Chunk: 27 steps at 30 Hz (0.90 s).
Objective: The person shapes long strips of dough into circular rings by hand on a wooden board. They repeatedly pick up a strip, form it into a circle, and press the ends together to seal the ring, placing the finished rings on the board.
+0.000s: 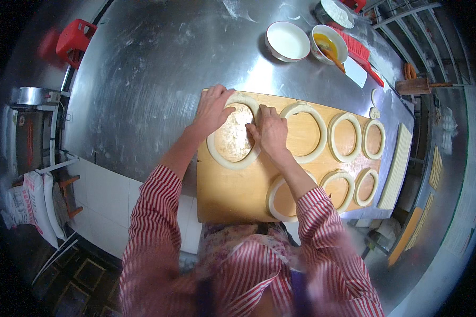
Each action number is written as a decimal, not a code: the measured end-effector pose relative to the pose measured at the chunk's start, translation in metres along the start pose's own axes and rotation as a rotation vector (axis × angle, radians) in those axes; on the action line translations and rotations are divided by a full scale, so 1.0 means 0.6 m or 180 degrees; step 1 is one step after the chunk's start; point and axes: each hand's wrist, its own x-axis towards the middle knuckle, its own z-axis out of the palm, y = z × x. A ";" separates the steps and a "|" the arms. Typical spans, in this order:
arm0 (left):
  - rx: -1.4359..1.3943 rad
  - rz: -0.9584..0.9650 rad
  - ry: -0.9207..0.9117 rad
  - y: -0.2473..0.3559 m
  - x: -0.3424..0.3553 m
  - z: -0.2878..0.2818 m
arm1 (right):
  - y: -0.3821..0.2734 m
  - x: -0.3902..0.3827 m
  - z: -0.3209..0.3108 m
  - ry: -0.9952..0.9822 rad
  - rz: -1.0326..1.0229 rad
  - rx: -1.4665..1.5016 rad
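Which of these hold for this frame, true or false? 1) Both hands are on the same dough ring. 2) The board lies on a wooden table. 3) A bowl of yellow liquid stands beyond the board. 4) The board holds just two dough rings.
1) True: the left hand and right hand both rest on the large dough ring.
2) False: the wooden board lies on a metal table.
3) True: the bowl of yellow liquid stands beside a white bowl.
4) False: seven rings are visible.
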 end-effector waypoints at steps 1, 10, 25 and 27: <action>-0.0134 0.0122 -0.0072 -0.018 0.006 0.011 | 0.007 0.008 0.009 -0.0039 0.0100 0.0209; -0.0035 0.0283 -0.0409 -0.006 0.028 -0.001 | 0.030 0.047 0.016 0.0281 -0.0146 0.0442; -0.0021 -0.0319 0.0263 -0.007 -0.069 -0.018 | 0.050 -0.018 -0.019 -0.0161 -0.0162 0.0446; 0.0124 -0.0249 0.0251 0.010 -0.054 -0.019 | 0.049 0.011 -0.018 0.0040 -0.0318 0.0649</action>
